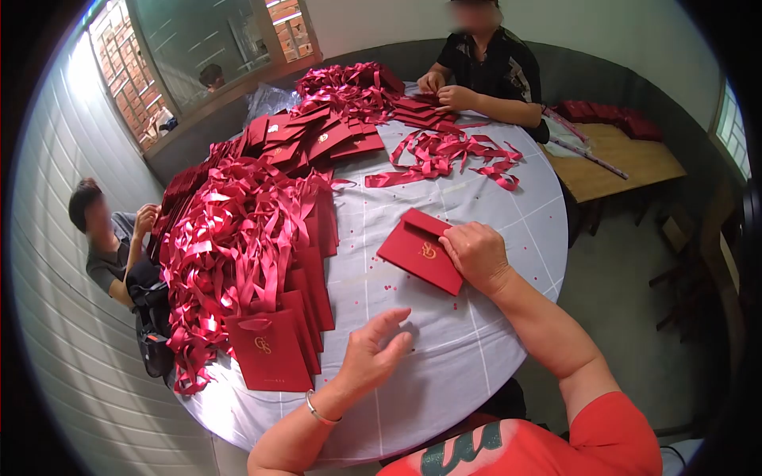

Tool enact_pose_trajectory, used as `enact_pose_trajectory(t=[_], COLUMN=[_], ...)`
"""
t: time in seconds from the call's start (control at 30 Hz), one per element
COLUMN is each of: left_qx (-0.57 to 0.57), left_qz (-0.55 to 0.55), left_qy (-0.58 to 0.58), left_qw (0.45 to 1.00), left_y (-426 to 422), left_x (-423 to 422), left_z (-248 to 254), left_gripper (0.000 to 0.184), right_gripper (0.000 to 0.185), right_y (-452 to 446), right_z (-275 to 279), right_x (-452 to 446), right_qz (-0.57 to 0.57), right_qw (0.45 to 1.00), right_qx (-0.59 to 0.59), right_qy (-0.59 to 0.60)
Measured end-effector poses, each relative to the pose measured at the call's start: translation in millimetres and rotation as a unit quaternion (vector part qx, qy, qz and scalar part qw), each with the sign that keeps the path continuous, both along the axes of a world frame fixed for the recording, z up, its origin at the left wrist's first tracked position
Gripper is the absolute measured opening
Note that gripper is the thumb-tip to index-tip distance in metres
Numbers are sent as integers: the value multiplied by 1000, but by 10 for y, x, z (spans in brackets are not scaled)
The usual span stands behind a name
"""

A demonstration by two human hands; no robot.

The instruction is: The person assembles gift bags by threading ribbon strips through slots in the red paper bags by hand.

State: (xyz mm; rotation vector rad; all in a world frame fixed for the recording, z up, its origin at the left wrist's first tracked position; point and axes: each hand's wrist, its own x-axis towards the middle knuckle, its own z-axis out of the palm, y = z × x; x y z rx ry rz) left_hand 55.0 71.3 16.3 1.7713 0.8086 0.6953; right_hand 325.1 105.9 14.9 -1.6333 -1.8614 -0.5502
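My right hand grips the right edge of a red paper gift bag with a gold emblem on its front. The bag lies tilted over the middle of the table, its folded top edge toward the far side. My left hand hovers nearer to me, thumb and fingers apart, holding nothing. To its left stands a row of finished-looking red gift bags, the front one showing a gold emblem. A large heap of red ribbons hangs over those bags.
A white cloth covers the round table, with small red bits scattered on it. Loose red ribbons and a pile of flat bags lie farther back. One person works opposite, another sits left. A wooden table stands right.
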Motion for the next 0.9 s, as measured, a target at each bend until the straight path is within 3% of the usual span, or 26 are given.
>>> enact_pose_trajectory(t=[0.03, 0.23, 0.37, 0.43, 0.47, 0.5, 0.57, 0.73, 0.8, 0.9], left_qx=[-38, -43, -84, -157, -128, -120, -52, -5, -84, -100], left_qz=[1, 12, 5, -18, -10, 3, -1, 24, -3, 2], left_qy=[-62, -160, -161, -291, -306, -310, -153, -149, -102, -117], left_qw=[997, 986, 983, 944, 943, 943, 987, 988, 991, 988], left_y=[15, 19, 11, -18, -26, -24, -26, -13, 15, 49], left_x=[-6, 14, 47, 123, 151, 99, 28, 39, -34, -74], left_z=[-51, 40, -21, 31, 14, 25, 50, -32, -6, 52], left_gripper=[35, 34, 45, 46, 44, 44, 44, 34, 36, 37], right_gripper=[11, 9, 12, 13, 14, 14, 15, 21, 25, 37], right_y=[-44, -119, -125, -151, -177, -203, -249, -249, -268, -291], right_z=[51, 178, 168, 158, 169, 168, 181, 158, 204, 213], right_x=[-33, -155, -229, -309, -356, -410, -484, -482, -482, -506], right_qz=[15, 90, 145, 187, 208, 225, 257, 287, 291, 285], right_qw=[999, 984, 978, 972, 969, 967, 961, 953, 952, 951], right_qx=[39, 153, 143, 136, 130, 116, 95, 81, 66, 84], right_qy=[-8, 32, 41, 32, 27, 27, 31, 57, 72, 81])
